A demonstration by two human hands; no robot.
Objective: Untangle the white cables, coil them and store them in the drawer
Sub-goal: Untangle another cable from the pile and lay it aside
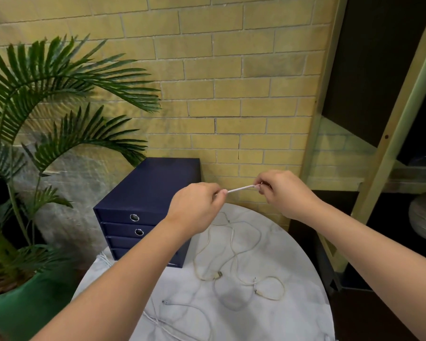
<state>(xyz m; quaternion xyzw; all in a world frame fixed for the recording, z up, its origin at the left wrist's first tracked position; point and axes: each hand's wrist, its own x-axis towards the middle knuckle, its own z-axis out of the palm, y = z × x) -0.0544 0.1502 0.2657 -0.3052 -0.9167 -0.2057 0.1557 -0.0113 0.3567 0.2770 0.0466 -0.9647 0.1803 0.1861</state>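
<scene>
"Cables (234, 254), the white ones: where are they?"

"Most lie in a loose tangle on the round marble table (293, 316), from its centre out toward four o'clock. Another length trails off at six. One short stretch (240, 189) is up in the air over the table's twelve o'clock edge, pulled straight between both hands."

"How do the hands stand?"

"The left hand (194, 205) pinches one end of that stretch with thumb and fingertips. The right hand (283, 193) pinches the other end, fingers curled. They are near each other, not touching."

"How will the stuff handle?"

"Light and limp, I'd judge. It is thin, so loops will snag, and a plug (219, 274) may catch at a crossing. Better to hold just behind a plug and feed it back through than to haul on the middle, which would likely tighten the knot."

"And the drawer?"

"A dark blue drawer box (145, 193) sits at the table's ten o'clock. All the drawers look closed, though a forearm hides part of the lower ones."

"Any writing?"

"None I can read. The upper drawer fronts have round metal pulls (134, 217) and no labels; the cables show no brand."
</scene>
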